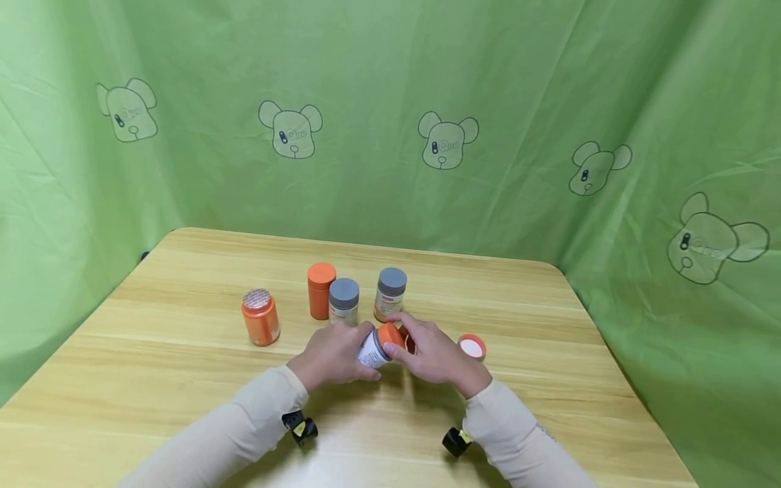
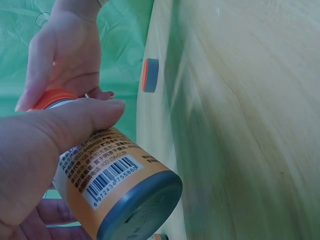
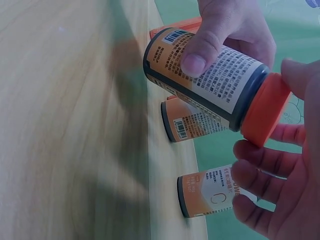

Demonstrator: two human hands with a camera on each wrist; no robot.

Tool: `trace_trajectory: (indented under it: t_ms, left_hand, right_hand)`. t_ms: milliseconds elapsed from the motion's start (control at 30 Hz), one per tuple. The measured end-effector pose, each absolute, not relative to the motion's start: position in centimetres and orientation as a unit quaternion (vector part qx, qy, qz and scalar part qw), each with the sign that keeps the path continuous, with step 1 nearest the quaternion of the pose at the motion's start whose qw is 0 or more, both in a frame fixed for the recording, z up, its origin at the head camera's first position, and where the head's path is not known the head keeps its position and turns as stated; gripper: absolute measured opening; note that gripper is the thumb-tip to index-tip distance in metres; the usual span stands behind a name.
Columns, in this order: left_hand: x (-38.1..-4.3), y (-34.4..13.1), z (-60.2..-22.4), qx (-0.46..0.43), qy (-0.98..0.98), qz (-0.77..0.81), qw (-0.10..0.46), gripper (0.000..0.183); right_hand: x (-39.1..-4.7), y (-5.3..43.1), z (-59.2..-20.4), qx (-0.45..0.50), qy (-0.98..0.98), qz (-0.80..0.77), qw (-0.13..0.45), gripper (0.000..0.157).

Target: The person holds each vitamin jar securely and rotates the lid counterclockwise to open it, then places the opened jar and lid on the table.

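A supplement bottle (image 3: 210, 75) with a white and orange label is held tilted above the table. My left hand (image 1: 335, 354) grips its body, thumb laid across the label in the left wrist view. On its neck sits an orange cap (image 3: 265, 107); whether it is fully seated I cannot tell. My right hand (image 1: 434, 349) pinches this cap between thumb and fingers. Two grey-capped bottles, one nearer (image 1: 344, 297) and one to the right (image 1: 390, 291), stand upright just beyond the hands.
An orange bottle (image 1: 320, 291) with an orange cap stands at the back. Farther left is an uncapped orange bottle (image 1: 262, 322) with a printed seal over its mouth. A loose cap (image 1: 472, 346) lies white inside up, right of my right hand. Green cloth (image 1: 366, 135) hangs behind the wooden table (image 1: 183, 393).
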State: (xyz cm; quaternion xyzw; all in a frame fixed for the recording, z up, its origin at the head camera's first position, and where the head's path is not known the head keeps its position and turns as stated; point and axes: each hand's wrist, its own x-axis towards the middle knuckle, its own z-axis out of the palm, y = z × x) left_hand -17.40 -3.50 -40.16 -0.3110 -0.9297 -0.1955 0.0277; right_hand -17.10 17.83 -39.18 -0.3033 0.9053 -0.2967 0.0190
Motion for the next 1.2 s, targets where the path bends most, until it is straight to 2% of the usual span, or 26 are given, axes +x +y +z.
trace_trajectory:
  t_ms: [267,633,1200]
  left_hand:
    - [-17.44,-3.68,-40.18,-0.314,-0.928,-0.197,0.028,0.061]
    - [-17.36,-3.45,-40.06,-0.319,-0.926,-0.201,0.031,0.06]
    - [-17.51,-3.71,-40.1,-0.313,-0.929,-0.194,0.025,0.061]
  right_hand:
    - [-17.22,18.03,-39.25,-0.339,0.888,-0.31,0.018,0.053]
    - [-17.1,17.84,-39.03,-0.3,0.91,-0.285,0.015,0.048]
    - [-17.38,17.97,-38.87,-0.334,0.89,-0.307,0.033,0.051]
